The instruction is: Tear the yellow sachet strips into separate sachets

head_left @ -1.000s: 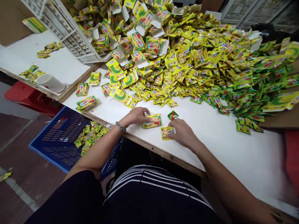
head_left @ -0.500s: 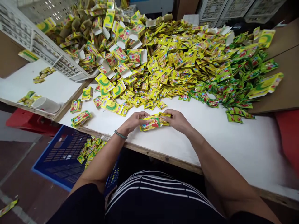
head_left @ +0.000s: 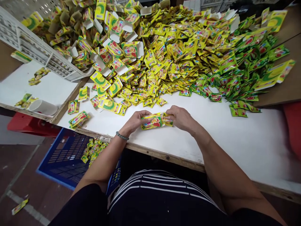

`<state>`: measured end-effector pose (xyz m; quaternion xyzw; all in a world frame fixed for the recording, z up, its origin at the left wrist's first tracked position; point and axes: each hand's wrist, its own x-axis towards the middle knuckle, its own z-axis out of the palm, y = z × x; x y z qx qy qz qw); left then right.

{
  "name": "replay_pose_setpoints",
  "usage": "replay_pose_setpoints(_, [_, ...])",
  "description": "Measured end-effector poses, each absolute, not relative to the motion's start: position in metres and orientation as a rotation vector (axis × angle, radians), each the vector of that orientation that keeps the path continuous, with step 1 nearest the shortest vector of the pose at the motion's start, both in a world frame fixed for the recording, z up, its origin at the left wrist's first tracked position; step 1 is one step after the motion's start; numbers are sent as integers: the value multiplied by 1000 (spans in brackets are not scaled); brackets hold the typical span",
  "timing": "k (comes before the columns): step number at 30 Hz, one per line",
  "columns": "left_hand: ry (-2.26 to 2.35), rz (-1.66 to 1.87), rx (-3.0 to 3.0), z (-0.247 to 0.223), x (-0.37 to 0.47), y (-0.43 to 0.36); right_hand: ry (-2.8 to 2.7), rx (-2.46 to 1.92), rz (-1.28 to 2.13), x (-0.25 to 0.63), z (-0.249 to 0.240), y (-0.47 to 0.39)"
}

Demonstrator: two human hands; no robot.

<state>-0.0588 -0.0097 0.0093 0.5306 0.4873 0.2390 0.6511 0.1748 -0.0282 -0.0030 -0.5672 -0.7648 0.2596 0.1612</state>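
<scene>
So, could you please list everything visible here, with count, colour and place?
small box: one, yellow-green, between both hands
sachet: one, yellow, at the box's right end, in right grip
sachet heap: too many to count, yellow and green, far half of table
table: one, white
white crate: one, far left, tipped
cup: one, white, lying on left table
blue crate: one, floor left, sachets inside
left hand: holds box
right hand: holds sachet
</scene>
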Motion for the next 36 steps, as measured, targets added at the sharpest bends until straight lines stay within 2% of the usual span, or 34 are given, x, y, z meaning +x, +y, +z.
replay_pose_setpoints(6, [1372,325,1737,14,-60,-3,-1908,-1681,718,185,-3,-35])
replay_pose_setpoints(10, [1419,296,1849,12,-53,-4,-1722,-1565,762,176,-7,-34])
replay_pose_setpoints(16, [1185,521,1485,13,-49,-13,-1848,-1464,834,175,-9,-30])
replay_pose_setpoints(21, [1134,476,1319,15,-49,-14,-1948,-1426,886,177,-7,-33])
replay_pose_setpoints(27, [994,367,1066,14,-39,-8,-1569,-1599,987,169,-12,-31])
replay_pose_setpoints(32, [1142,564,1001,15,-53,1,-1428,-1746,773,174,-16,-26])
replay_pose_setpoints(36, [1246,791,1011,10,-66,5,-1662,-1910,700,163,-26,-33])
